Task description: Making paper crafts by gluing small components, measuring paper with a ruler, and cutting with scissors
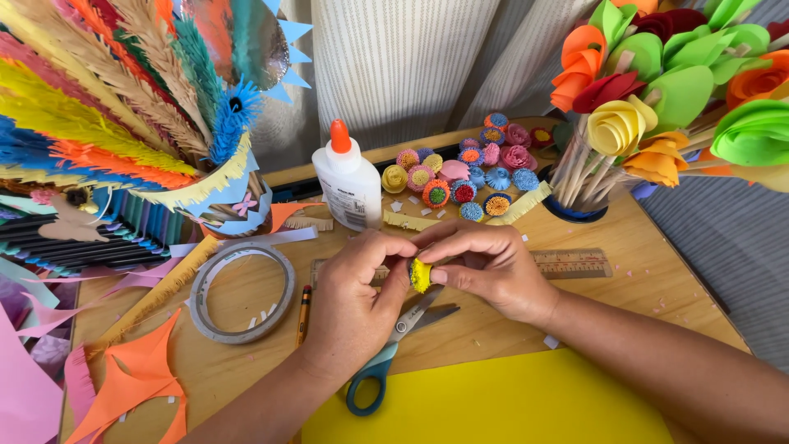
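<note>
Left hand (pixel 349 288): fingers pinched on a small yellow fringed coil (pixel 420 275), held above the table (pixel 641 288). Right hand (pixel 489 267): thumb and fingers closed on the same coil from the other side. Under the hands: scissors (pixel 394 345), ruler (pixel 571 263). Near: glue bottle (pixel 347 181), tape ring (pixel 242 292), pencil (pixel 303 312), yellow sheet (pixel 493 403), finished paper flowers (pixel 464 173).
</note>
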